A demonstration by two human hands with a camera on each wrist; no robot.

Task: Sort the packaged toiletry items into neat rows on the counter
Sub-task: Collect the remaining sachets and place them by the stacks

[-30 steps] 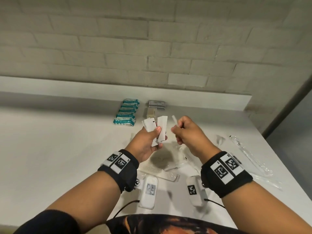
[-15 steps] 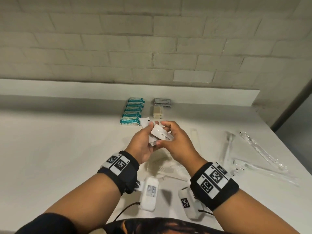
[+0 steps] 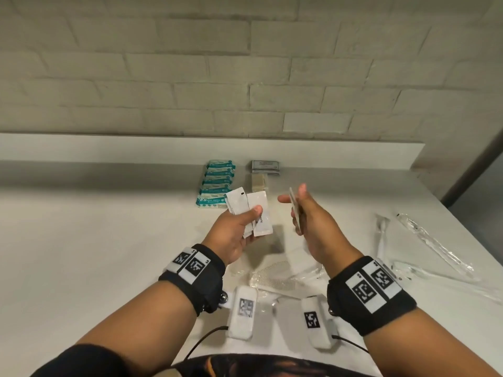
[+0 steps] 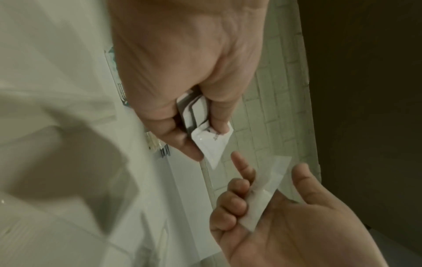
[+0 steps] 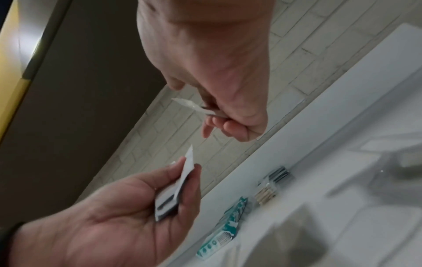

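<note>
My left hand point(image 3: 239, 227) holds a small fan of white sachets point(image 3: 249, 210) between thumb and fingers above the counter; the same sachets point(image 4: 207, 144) show in the left wrist view and the right wrist view point(image 5: 173, 195). My right hand point(image 3: 302, 213) grips one white sachet point(image 3: 295, 210) edge-on, a little to the right of the left hand; that sachet point(image 4: 262, 195) lies across curled fingers. On the counter behind, teal packets point(image 3: 217, 183) lie in a row, with beige packets point(image 3: 258, 182) and grey packets point(image 3: 265, 167) beside them.
Clear-wrapped long items point(image 3: 432, 246) lie at the right of the white counter point(image 3: 81, 240). A wrapped comb point(image 3: 277, 276) lies below my hands. A raised ledge point(image 3: 109, 148) and a brick wall back the counter. The counter's right edge point(image 3: 484, 240) drops to the floor.
Half a second ago both hands met over the sachets. Now the right hand has pulled away to the right with one sachet, and the left keeps the rest.
</note>
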